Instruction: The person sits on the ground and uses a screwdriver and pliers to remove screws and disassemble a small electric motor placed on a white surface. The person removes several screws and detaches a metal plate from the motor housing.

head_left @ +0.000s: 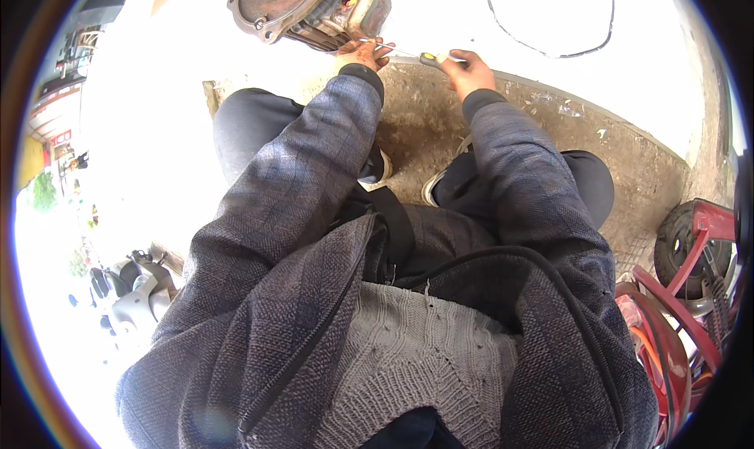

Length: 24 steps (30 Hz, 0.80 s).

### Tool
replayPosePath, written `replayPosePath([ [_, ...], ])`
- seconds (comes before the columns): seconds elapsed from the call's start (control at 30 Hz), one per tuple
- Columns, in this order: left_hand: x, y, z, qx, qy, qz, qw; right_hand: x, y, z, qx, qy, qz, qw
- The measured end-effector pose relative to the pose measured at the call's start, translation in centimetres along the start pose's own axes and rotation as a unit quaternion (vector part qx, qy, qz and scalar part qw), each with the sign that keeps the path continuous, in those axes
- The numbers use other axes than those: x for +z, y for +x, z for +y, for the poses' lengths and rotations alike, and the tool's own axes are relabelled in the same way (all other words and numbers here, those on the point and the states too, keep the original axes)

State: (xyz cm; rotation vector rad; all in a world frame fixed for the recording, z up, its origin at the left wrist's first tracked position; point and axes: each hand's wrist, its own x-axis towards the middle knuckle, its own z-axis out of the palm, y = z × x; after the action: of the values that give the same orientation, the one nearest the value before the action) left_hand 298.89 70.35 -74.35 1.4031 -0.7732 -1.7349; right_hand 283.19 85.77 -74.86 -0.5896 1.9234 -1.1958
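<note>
A screwdriver point(428, 58) with a black-and-yellow handle is held in my right hand point(469, 72), the fingers wrapped round the handle. Its thin metal shaft points left toward an electric motor point(294, 13), a worn, rusty body with a round flange and a cooling-ribbed side. Close against the motor's lower right side, my left hand point(363, 54) has its fingers curled at the front part of the shaft. The screwdriver's tip is too small and washed out to tell what it touches.
The motor rests on a glaring white surface, where a dark cable point(559, 55) lies in a loop. Below its edge is a stained brown floor point(542, 123). Red-framed machinery with a black wheel point(682, 249) stands at my right. A motor scooter point(135, 296) appears at the left.
</note>
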Motion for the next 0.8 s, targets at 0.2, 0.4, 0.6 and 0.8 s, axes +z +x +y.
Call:
replayPosePath([
  [0.2,-0.5,0.2,-0.4,0.004,-0.021,0.006,1.0,-1.0,0.3,-0.7,0.313,0.19,-0.094,0.926],
  [0.4,-0.3,0.9,-0.4,0.034,-0.045,0.089,0.994,-0.4,-0.7,-1.3,0.215,0.299,-0.003,0.93],
  [0.6,-0.8,1.0,-0.4,0.041,0.007,0.066,0.997,-1.2,-0.3,-0.9,0.347,0.202,-0.097,0.911],
  [0.8,-1.4,2.3,-1.6,0.033,-0.094,0.055,0.993,-1.2,-0.6,-1.1,0.226,0.349,-0.075,0.906],
])
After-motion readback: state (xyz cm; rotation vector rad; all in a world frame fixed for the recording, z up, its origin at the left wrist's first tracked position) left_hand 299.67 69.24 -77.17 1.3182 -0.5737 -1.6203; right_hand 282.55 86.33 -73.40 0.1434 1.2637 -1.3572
